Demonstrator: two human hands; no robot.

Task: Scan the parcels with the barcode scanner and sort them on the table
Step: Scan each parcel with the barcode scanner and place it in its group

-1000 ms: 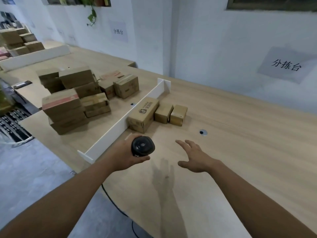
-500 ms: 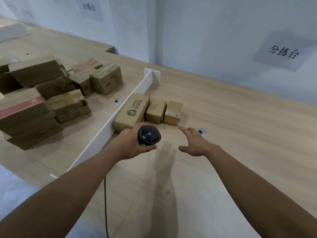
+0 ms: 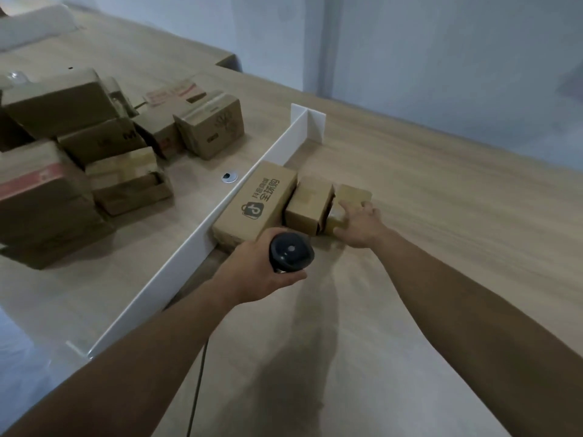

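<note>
Now the right hand (image 3: 359, 223) is resting spread fingers on the small parcel (image 3: 351, 200), rightmost of three just ahead of both hands. Left hand (image 3: 258, 274) is gripping the barcode scanner (image 3: 291, 251). Likely light, stiff cardboard; pinching its opposite sides should be holding it.

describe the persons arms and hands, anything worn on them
Both forearms are bare as far as the frame shows: no sleeves, watch, bracelets or gloves. The left hand and right hand show no rings that I can make out. Nails look short; finer marks are too blurred to tell.
</note>
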